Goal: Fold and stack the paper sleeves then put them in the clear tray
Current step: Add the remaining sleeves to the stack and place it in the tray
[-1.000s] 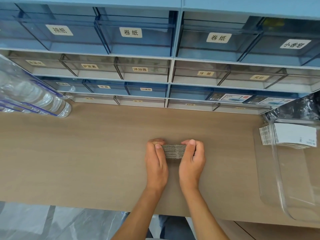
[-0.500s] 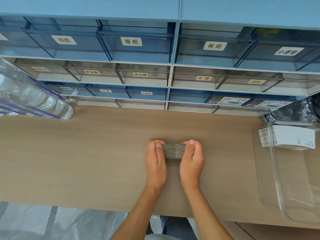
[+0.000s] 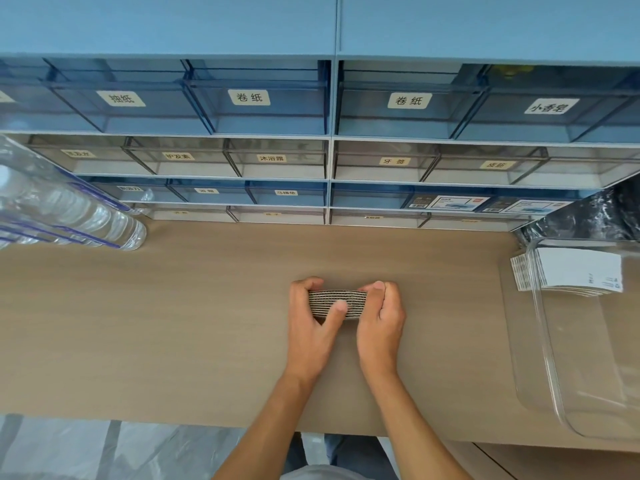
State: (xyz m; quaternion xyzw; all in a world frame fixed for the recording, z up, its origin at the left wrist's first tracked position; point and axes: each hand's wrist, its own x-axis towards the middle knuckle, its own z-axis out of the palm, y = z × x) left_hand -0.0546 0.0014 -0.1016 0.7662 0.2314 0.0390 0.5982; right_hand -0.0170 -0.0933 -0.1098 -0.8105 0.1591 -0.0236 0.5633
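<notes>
A tan table (image 3: 173, 323) is running below blue shelves of labelled bins (image 3: 263, 109). At its middle, the left hand (image 3: 311, 323) and right hand (image 3: 381, 320) are squeezing a sleeve stack (image 3: 334, 303) between them, apparently just touching the table. Well to the right, more sleeves (image 3: 575, 271) are lying in the tray (image 3: 554, 375). Bottles (image 3: 65, 209) are lying far left.

Sleeve stack (image 3: 334, 304) edge striped brown-white; countertop (image 3: 173, 323) tan woodgrain; tray (image 3: 554, 375) clear; drawers (image 3: 259, 109) translucent blue, cream labels.
</notes>
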